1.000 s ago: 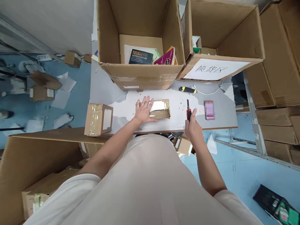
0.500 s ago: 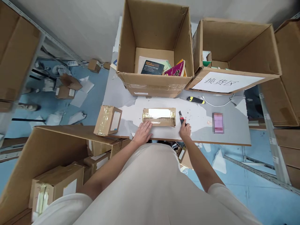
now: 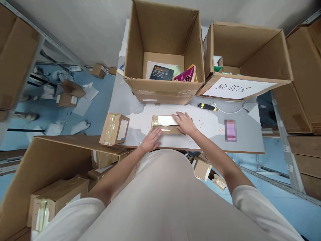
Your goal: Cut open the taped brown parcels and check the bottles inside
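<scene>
A small cardboard box (image 3: pixel 167 130) lies on the table in front of me, with shiny tape at its left end and a white strip along its top. My left hand (image 3: pixel 151 139) rests open, fingers stretched out, on the box's near left edge. Over the right end of the same box, my right hand (image 3: pixel 185 123) lies with its fingers apart, covering that end. The red and black utility knife seen earlier is out of sight, perhaps under the right hand. A yellow and black utility knife (image 3: pixel 207 106) lies behind, to the right.
A large carton (image 3: pixel 164 91) with books and another carton (image 3: pixel 240 87) with a handwritten sign stand along the back. A taped box (image 3: pixel 114 129) sits at the table's left, a blurred pink item (image 3: pixel 230 130) at the right. Lower left, an open carton (image 3: pixel 72 142) holds boxes.
My right hand has moved left from the table onto the right end of the small box; the red and black knife it held no longer shows. The left hand stays in place.
</scene>
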A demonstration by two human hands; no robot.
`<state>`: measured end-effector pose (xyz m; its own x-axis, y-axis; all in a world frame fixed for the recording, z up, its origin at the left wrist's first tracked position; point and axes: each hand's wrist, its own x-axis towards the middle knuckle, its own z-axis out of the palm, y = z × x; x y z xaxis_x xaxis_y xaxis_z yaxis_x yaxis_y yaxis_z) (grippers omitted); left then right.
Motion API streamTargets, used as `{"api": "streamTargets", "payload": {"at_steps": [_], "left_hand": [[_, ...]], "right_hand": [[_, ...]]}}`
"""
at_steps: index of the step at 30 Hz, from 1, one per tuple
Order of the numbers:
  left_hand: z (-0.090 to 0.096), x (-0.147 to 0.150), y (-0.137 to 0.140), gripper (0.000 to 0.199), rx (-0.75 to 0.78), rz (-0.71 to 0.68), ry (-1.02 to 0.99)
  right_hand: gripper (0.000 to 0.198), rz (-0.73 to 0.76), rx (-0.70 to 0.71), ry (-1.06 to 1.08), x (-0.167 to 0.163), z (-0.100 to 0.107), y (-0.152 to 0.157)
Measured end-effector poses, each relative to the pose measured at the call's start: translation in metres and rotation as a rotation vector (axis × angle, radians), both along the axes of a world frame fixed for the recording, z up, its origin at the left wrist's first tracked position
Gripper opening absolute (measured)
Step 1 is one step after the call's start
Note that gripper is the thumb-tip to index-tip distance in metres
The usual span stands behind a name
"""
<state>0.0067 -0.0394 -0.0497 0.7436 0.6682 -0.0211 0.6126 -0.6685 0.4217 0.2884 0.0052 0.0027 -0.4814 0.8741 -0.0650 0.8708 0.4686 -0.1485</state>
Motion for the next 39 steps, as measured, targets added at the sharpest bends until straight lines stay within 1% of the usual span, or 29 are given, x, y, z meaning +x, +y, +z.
{"api": "streamTargets", "payload": {"at_steps": [3,5,7,9,11,14,15,17,19,20,21,23,24,25,26,27,29,31,32,34,35,36,39], "left_hand": [[0.001,-0.002,0.000,0.071,-0.006,-0.003,-0.013],[-0.001,-0.002,-0.001,0.071,-0.008,-0.001,-0.019],[-0.002,-0.002,-0.002,0.072,-0.009,0.002,-0.025],[-0.003,0.000,-0.002,0.073,-0.011,0.010,-0.027],[-0.001,0.001,-0.001,0.073,-0.014,0.016,-0.020],[0.006,0.001,0.000,0.070,-0.017,0.008,0.033],[0.010,0.001,0.001,0.069,-0.016,0.001,0.058],[0.016,0.000,0.001,0.067,-0.014,-0.013,0.105],[0.021,-0.002,0.001,0.067,-0.008,0.004,0.132],[0.023,-0.003,0.002,0.069,-0.001,0.042,0.138],[0.025,-0.004,0.005,0.074,0.007,0.105,0.139],[0.028,-0.005,0.016,0.095,0.022,0.252,0.125],[0.030,-0.005,0.024,0.109,0.020,0.303,0.112],[0.031,-0.005,0.034,0.122,0.010,0.322,0.096],[0.032,-0.004,0.045,0.132,-0.007,0.305,0.083],[0.034,-0.003,0.056,0.138,-0.029,0.258,0.073],[0.035,0.001,0.077,0.143,-0.073,0.130,0.081],[0.034,0.004,0.091,0.145,-0.101,0.038,0.113],[0.033,0.004,0.095,0.144,-0.108,0.018,0.131],[0.030,0.005,0.099,0.142,-0.112,0.023,0.160],[0.029,0.004,0.099,0.140,-0.111,0.033,0.171],[0.028,0.002,0.099,0.137,-0.109,0.040,0.182],[0.028,-0.005,0.100,0.133,-0.104,0.002,0.212]], "right_hand": [[0.045,0.095,-0.067,-0.086,-0.006,0.003,0.013],[0.041,0.083,-0.133,-0.081,-0.001,0.005,0.021],[0.039,-0.006,-0.201,-0.056,0.006,0.010,0.034],[0.039,-0.118,-0.240,-0.027,0.012,0.013,0.050],[0.037,-0.222,-0.227,0.019,0.014,0.011,0.065],[0.038,-0.368,-0.134,0.088,0.012,0.001,0.073],[0.038,-0.391,-0.091,0.102,0.012,-0.002,0.071],[0.034,-0.369,-0.001,0.109,0.013,-0.006,0.059],[0.033,-0.256,0.051,0.088,0.016,-0.004,0.040],[0.035,-0.173,0.046,0.068,0.017,-0.002,0.030],[0.036,-0.082,0.016,0.047,0.018,0.002,0.019],[0.034,0.071,-0.087,0.019,0.017,0.009,-0.001],[0.036,0.114,-0.142,0.013,0.015,0.011,-0.008],[0.041,0.129,-0.192,0.008,0.012,0.012,-0.014],[0.048,0.122,-0.236,0.001,0.008,0.012,-0.018],[0.053,0.106,-0.277,-0.010,0.004,0.011,-0.020],[0.060,0.056,-0.349,-0.041,-0.005,0.010,-0.019],[0.063,0.011,-0.376,-0.058,-0.012,0.011,-0.017],[0.060,-0.008,-0.356,-0.060,-0.014,0.013,-0.017],[0.042,-0.031,-0.267,-0.066,-0.019,0.016,-0.026],[0.033,-0.028,-0.220,-0.073,-0.021,0.016,-0.035],[0.030,-0.017,-0.182,-0.082,-0.024,0.015,-0.046],[0.041,-0.001,-0.130,-0.092,-0.029,0.007,-0.088]]}}
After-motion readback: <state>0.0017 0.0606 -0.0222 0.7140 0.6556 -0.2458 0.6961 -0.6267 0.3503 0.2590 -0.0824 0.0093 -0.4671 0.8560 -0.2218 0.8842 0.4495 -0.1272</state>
